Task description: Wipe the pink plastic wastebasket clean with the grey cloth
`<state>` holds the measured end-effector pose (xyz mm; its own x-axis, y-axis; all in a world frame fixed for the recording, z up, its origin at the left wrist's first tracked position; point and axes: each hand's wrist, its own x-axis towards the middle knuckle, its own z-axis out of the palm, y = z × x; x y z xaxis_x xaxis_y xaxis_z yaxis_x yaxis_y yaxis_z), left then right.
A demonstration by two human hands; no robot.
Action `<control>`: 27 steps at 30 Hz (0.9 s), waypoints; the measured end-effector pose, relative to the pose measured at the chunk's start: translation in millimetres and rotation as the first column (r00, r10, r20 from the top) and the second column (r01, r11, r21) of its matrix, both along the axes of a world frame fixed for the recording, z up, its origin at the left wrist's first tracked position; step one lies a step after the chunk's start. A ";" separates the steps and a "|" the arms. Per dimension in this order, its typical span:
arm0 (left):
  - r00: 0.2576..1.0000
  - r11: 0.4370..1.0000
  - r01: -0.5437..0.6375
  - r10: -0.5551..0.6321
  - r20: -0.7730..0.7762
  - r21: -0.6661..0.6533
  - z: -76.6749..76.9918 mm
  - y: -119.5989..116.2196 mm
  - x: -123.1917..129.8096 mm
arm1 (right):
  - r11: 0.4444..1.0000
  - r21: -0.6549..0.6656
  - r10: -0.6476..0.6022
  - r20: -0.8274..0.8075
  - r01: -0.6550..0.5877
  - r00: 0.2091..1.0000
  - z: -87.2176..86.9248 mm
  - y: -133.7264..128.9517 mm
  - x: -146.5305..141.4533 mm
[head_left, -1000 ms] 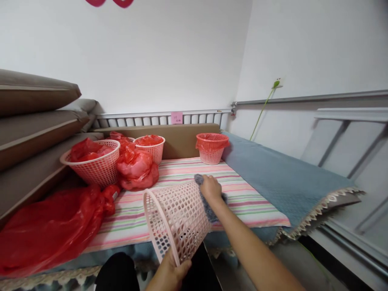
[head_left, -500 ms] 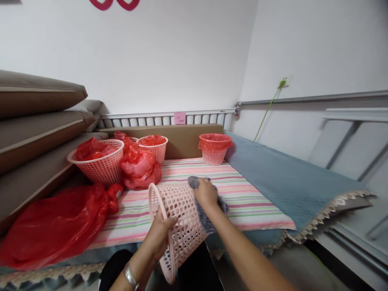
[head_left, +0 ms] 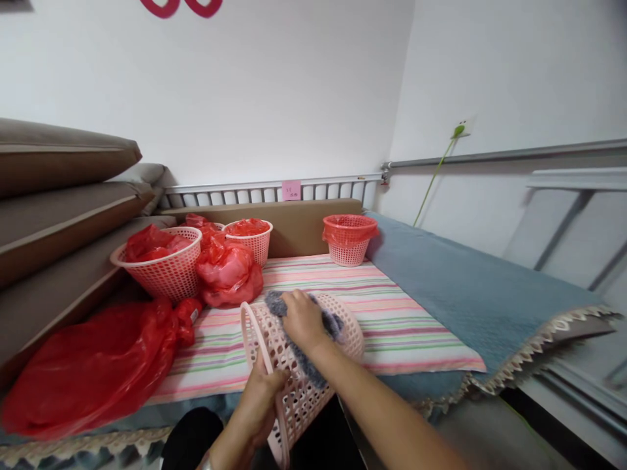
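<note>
A pale pink perforated basket (head_left: 347, 326) lies tilted on its side at the front edge of the striped cloth, its open rim toward the left. My left hand (head_left: 263, 398) grips that rim, the thumb outside on the wall and the other fingers mostly hidden inside. With my right hand (head_left: 304, 321) I press a grey fluffy cloth (head_left: 309, 371) against the upper side of the basket wall, around its middle. The fingers are bent over the cloth.
Pink baskets with red bags (head_left: 169, 267) stand at the back left, beside a knotted red bag (head_left: 229, 277). A red bag (head_left: 93, 372) lies front left, near stacked cushions (head_left: 63, 196). Another red-lined basket (head_left: 347, 251) stands at the back on the striped cloth (head_left: 416, 329).
My right hand and the grey cloth have moved left along the basket, from near its base to its middle. My left hand still holds the rim.
</note>
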<state>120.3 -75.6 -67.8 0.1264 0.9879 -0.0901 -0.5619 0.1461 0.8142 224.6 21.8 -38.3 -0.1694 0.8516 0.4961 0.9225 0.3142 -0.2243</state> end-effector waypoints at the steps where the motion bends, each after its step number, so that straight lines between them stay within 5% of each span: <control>1: 0.999 1.000 0.009 -0.009 0.032 -0.002 -0.1 -1.1 -0.1 | 0.998 -0.020 -0.064 0.025 0.064 0.998 -3.0 7.1 14.9; 5: 0.997 0.996 0.061 -0.065 0.053 0.064 6.8 -0.1 -2.0 | 0.945 -0.072 -0.314 0.073 0.319 0.947 -9.0 32.1 73.9; 9: 0.998 0.983 0.068 -0.063 -0.031 0.173 16.6 14.9 -8.6 | 0.933 0.037 -0.360 0.013 0.359 0.933 0.8 43.7 98.8; 13: 0.995 0.973 0.062 -0.043 -0.090 0.222 3.8 37.3 -25.4 | 0.945 0.114 -0.304 -0.048 0.307 0.952 3.0 53.6 79.2; 17: 0.977 0.987 0.071 -0.039 -0.211 0.147 -13.6 52.5 -42.5 | 0.965 0.023 -0.261 0.003 0.261 0.965 -24.4 65.7 50.1; 21: 0.967 0.973 0.057 0.002 -0.257 0.225 0.4 68.6 -46.4 | 0.961 0.047 -0.271 -0.024 0.272 0.962 -46.7 72.2 41.5; 27: 0.971 0.990 -0.033 0.064 -0.229 0.137 15.1 84.5 -34.7 | 0.959 0.048 -0.276 -0.060 0.279 0.959 -51.8 68.4 51.3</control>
<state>85.6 8.8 -52.7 0.0688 0.9974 0.0199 -0.3588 0.0061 0.9334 275.8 90.2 -90.1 0.0965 0.8325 0.5455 0.9627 0.0612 -0.2636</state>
